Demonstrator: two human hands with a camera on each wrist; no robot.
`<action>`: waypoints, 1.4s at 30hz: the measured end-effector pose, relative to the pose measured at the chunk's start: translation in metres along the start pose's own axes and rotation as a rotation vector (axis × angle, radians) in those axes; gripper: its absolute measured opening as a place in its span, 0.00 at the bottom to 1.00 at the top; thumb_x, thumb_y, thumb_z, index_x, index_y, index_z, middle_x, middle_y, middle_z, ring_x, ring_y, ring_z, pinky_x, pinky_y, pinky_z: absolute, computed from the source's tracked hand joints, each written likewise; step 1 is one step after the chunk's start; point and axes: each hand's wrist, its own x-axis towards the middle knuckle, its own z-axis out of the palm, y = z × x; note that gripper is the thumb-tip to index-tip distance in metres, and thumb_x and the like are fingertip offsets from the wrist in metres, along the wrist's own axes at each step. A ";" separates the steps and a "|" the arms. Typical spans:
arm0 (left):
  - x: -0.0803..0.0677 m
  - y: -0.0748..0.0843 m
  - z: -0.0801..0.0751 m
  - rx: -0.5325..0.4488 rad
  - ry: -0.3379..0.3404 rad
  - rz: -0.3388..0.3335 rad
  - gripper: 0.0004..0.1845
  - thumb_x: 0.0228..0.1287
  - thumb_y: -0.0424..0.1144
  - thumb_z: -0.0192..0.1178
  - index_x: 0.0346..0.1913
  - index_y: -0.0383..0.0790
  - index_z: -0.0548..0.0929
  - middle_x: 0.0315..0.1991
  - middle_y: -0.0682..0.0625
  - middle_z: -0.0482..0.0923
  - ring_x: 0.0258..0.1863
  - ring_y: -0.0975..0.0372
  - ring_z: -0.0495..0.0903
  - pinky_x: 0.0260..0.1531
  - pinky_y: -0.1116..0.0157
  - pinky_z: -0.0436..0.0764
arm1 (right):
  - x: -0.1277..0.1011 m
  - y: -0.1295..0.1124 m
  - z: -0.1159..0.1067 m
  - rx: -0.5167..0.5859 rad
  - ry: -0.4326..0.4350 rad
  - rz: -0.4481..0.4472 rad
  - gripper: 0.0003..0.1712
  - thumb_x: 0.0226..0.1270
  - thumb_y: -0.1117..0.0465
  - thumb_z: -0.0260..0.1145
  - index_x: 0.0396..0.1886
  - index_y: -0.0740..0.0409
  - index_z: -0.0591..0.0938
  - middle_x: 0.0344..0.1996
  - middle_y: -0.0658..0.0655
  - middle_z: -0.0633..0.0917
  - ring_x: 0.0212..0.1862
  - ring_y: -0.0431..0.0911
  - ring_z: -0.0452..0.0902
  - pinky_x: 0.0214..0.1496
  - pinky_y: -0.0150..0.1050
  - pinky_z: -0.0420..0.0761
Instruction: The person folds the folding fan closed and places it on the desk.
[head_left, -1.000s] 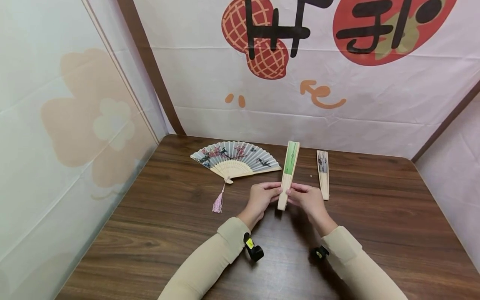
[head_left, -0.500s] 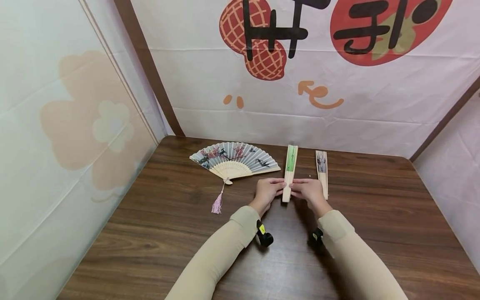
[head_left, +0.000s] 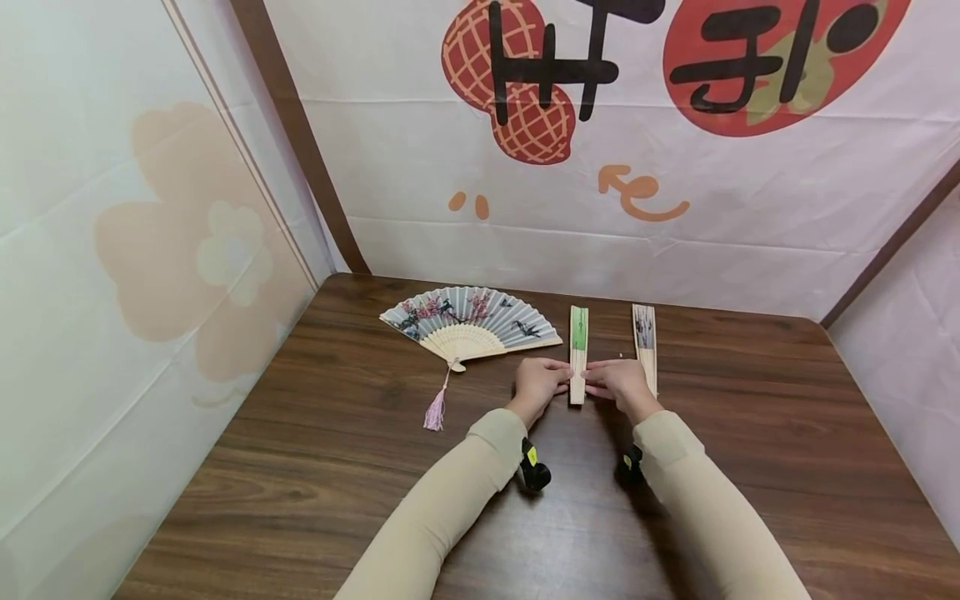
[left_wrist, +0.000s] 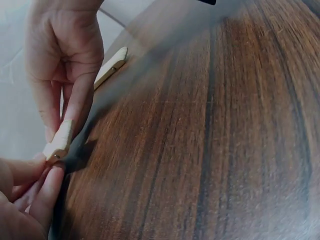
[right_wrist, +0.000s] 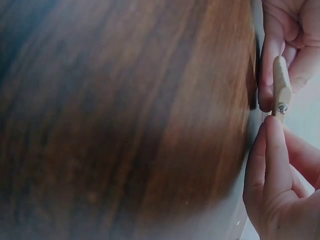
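A folded hand fan (head_left: pixel 578 354) with a green cloth part and pale ribs stands between my two hands in the head view, its handle end toward me. My left hand (head_left: pixel 538 385) pinches its left edge near the handle end, thumb and fingertips at the ribs. From the other side my right hand (head_left: pixel 621 385) pinches the right edge at the same height. The left wrist view shows the fan's pale end (left_wrist: pixel 59 142) close over the table, between the fingertips of both hands. A small metal rivet shows on this end (right_wrist: pixel 281 107) in the right wrist view.
A spread grey fan (head_left: pixel 472 325) with flower print lies at the back left, its pink tassel (head_left: pixel 435 410) toward me. Another folded fan (head_left: pixel 644 337), with greyish cloth, lies just beyond my right hand. The wooden table (head_left: pixel 300 467) meets a printed cloth wall (head_left: pixel 525 250) behind.
Both hands have moved slightly away from me and lowered the green folded fan toward the table. It has straightened from a slant to nearly in line with the grey folded one.
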 end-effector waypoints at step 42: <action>0.012 0.015 -0.036 -0.072 0.079 0.169 0.11 0.63 0.26 0.65 0.48 0.25 0.86 0.40 0.34 0.87 0.30 0.66 0.85 0.37 0.71 0.89 | -0.017 -0.003 0.030 0.102 -0.024 -0.115 0.25 0.68 0.69 0.65 0.62 0.77 0.74 0.53 0.68 0.84 0.52 0.52 0.86 0.59 0.42 0.85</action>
